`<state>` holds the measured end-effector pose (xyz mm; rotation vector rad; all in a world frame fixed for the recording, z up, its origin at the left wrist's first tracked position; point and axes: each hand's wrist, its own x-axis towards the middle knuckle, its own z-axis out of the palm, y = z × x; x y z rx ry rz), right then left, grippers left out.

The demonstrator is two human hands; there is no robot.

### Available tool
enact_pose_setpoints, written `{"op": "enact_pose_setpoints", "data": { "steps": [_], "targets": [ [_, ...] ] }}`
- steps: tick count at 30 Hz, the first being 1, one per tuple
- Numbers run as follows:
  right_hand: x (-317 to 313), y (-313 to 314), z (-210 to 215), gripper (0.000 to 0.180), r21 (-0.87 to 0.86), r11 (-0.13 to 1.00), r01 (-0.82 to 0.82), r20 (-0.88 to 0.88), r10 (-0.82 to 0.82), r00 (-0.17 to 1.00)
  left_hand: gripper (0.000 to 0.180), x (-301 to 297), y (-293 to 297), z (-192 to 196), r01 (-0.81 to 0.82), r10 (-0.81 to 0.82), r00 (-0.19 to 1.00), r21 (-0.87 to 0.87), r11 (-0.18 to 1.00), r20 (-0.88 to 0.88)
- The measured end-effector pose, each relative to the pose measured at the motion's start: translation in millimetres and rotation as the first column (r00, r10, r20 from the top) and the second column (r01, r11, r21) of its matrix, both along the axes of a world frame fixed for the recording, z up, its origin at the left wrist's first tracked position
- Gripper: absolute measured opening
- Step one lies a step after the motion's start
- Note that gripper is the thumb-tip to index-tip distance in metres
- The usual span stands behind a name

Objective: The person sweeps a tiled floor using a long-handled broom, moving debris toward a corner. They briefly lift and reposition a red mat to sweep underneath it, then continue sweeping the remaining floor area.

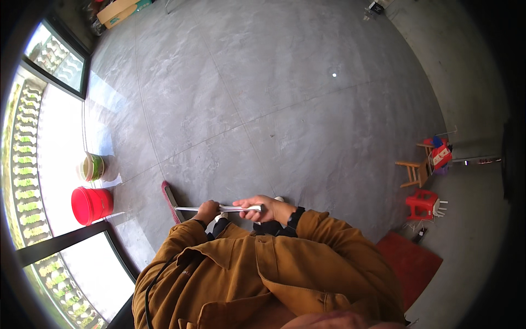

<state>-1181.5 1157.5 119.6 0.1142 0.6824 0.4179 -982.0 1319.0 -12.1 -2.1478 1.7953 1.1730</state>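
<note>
A flat mop with a silver handle [186,209] crosses in front of my body. Its long head [170,198], dark on top with a reddish pad edge, rests on the grey floor to my left. My left hand [208,210] is wrapped round the handle partway along. Close to the handle's upper end, my right hand [257,205] grips it with the fingers curled beneath. Both sleeves are brown, and a dark band circles my right wrist. The tips of my light shoes [221,216] show below the handle.
At the left, a red bucket [92,205] and a green-and-white bucket [93,166] stand by the glass door [60,66]. Right of me are a wooden stool [413,172], a red plastic stool [422,204] and a red mat [408,263]. Cardboard boxes [118,12] sit at the far left.
</note>
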Motion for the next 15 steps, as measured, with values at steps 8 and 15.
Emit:
{"op": "enact_pose_setpoints", "data": {
  "steps": [8, 15],
  "targets": [
    [-137, -130, 39, 0.037, -0.116, 0.974, 0.194, -0.291, -0.22, 0.931, 0.023, -149, -158, -23, -0.056, 0.036, 0.995, -0.229, 0.972, -0.093],
    [-223, -208, 154, 0.083, -0.653, 0.756, -0.032, -0.201, -0.133, 0.97, 0.011, -258, -347, 48, -0.038, -0.092, 0.973, -0.541, 0.84, -0.211]
  ]
}}
